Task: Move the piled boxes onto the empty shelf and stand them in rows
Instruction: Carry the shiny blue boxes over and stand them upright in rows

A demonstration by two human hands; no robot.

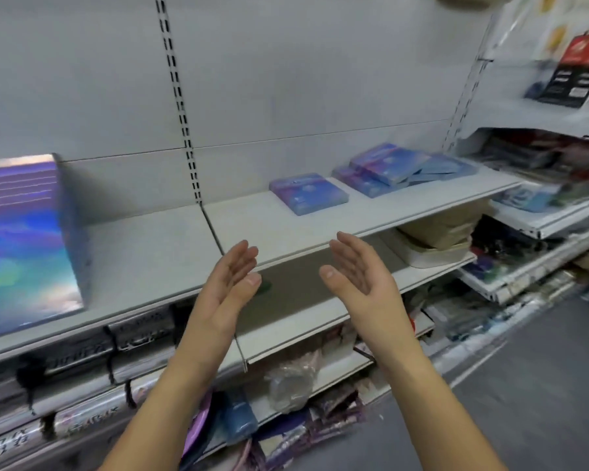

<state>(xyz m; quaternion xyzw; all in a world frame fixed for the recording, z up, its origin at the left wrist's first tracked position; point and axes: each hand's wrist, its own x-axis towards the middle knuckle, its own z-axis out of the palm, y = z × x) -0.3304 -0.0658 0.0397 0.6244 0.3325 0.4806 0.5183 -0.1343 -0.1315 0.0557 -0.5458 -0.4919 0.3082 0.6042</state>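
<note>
Empty and straight-fingered, my left hand (230, 277) and right hand (357, 266) face the shelf (150, 253): one row of holographic boxes (24, 239) stands, while the piled boxes (388, 171) lie flat, not yet stood up.

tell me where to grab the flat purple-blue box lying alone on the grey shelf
Probably by its two opposite thin side edges, coming from above and the front with the right hand. The flat purple-blue box lies on its broad face on the grey shelf, so nothing fits underneath, and it sits apart from the pile of similar boxes, leaving both edges free.
</note>
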